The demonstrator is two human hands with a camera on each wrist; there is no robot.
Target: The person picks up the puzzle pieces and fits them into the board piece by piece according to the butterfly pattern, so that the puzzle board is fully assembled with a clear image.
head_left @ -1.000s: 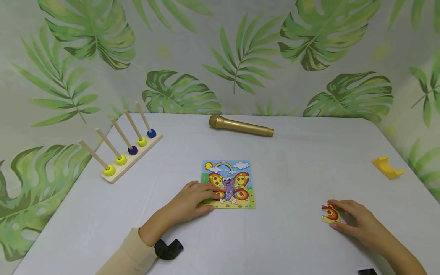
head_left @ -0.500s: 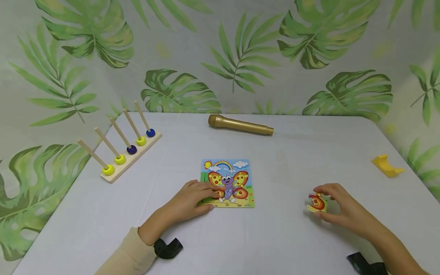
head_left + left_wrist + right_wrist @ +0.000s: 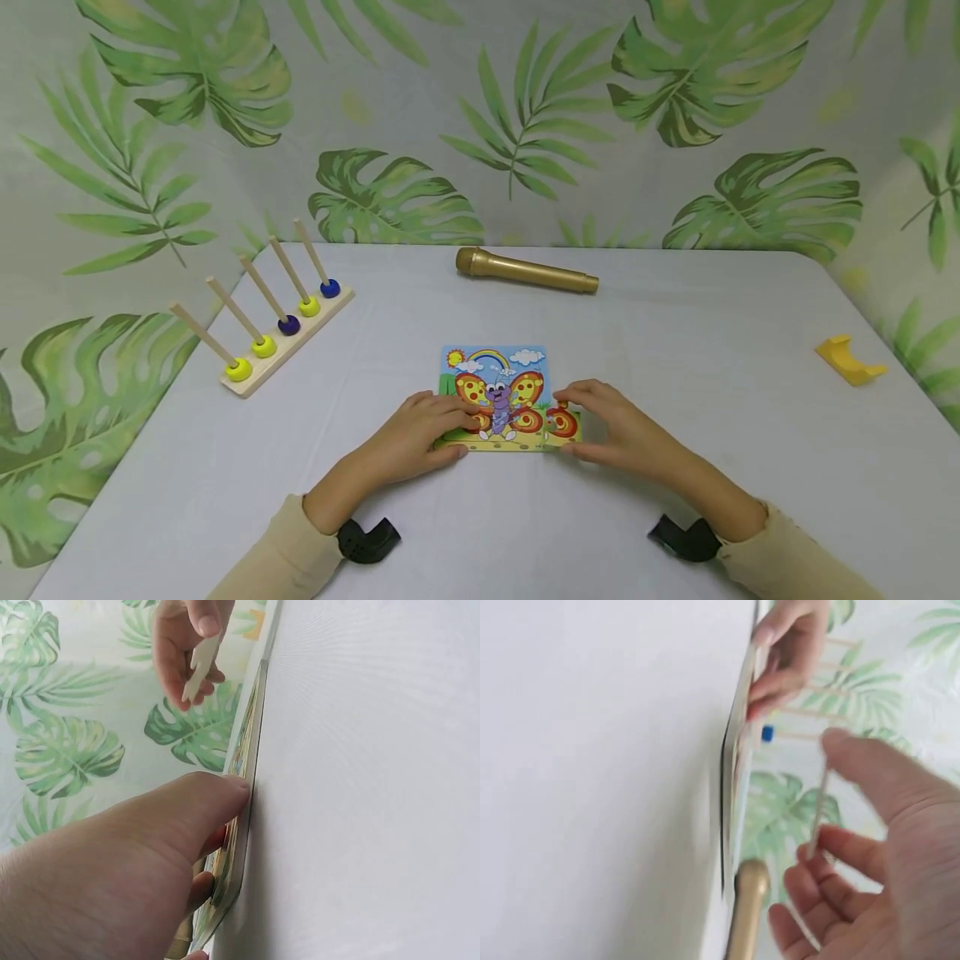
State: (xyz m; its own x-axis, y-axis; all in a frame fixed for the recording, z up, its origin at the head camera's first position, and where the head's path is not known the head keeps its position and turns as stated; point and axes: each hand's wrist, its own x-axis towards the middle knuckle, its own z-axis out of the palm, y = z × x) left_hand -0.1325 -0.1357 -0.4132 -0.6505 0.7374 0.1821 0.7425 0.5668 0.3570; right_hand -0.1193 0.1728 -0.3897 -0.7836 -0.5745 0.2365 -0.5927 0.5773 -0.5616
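A square jigsaw puzzle [image 3: 498, 392] with a smiling butterfly lies near the middle of the table. My left hand [image 3: 417, 430] rests on its lower left part, fingers over the picture and thumb at the near edge. My right hand [image 3: 628, 427] pinches a puzzle piece [image 3: 562, 424] with a red and orange wing pattern between thumb and fingers. In the head view that piece overlaps the puzzle's lower right edge. The right wrist view shows the piece [image 3: 820, 814] edge-on, raised off the puzzle [image 3: 737, 780].
A wooden peg stand [image 3: 288, 346] with yellow and blue beads stands at the left. At the back lies a gold toy microphone [image 3: 527, 272]. A yellow curved block [image 3: 850, 361] lies near the right edge. A leaf-patterned cloth [image 3: 555, 100] hangs behind the table.
My right hand has carried the puzzle piece left, from the right side of the table to the puzzle's right edge. My left hand has stayed on the puzzle.
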